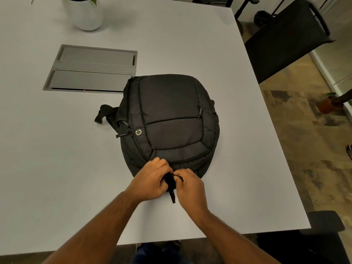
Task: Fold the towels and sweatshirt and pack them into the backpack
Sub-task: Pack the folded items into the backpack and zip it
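A black backpack lies flat on the white surface, with its front side up and its zippers looking closed. It sits near the middle of the surface, a little toward the right edge. One shoulder strap comes out from under its left side and rests on the surface.

At the near end of the backpack, both hands are together on a black strap. The left hand has its fingers curled around the upper part of this strap, and the knuckles touch the edge of the backpack. The right hand is just beside it, and its thumb and fingers pinch the same strap from the other side. The loose end of the strap hangs down between the two hands onto the surface.

Behind the backpack, partly under its far left corner, there is a grey cable hatch set into the surface. A white plant pot stands at the far left. A dark chair is beside the right edge of the surface.
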Demonstrator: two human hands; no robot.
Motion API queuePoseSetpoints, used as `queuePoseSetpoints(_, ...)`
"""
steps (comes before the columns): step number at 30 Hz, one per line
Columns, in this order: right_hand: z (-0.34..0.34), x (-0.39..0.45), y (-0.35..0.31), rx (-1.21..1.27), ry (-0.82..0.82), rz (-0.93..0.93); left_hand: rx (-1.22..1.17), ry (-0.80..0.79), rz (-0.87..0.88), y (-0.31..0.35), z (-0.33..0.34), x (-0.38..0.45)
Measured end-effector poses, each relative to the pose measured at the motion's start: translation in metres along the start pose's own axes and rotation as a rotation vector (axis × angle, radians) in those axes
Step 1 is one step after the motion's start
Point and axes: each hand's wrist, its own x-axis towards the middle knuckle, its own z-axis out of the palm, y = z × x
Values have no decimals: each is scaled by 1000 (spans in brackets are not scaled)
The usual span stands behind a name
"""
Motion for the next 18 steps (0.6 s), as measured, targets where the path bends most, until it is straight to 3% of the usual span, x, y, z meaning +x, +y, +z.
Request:
queuePoseSetpoints(7,-3,-2,5,-1,-4,86,133,-22,13,-11,-1,6)
queuePoseSetpoints(18,-35,10,45,-12,102,175,104,-102,-39,-15,-24,5)
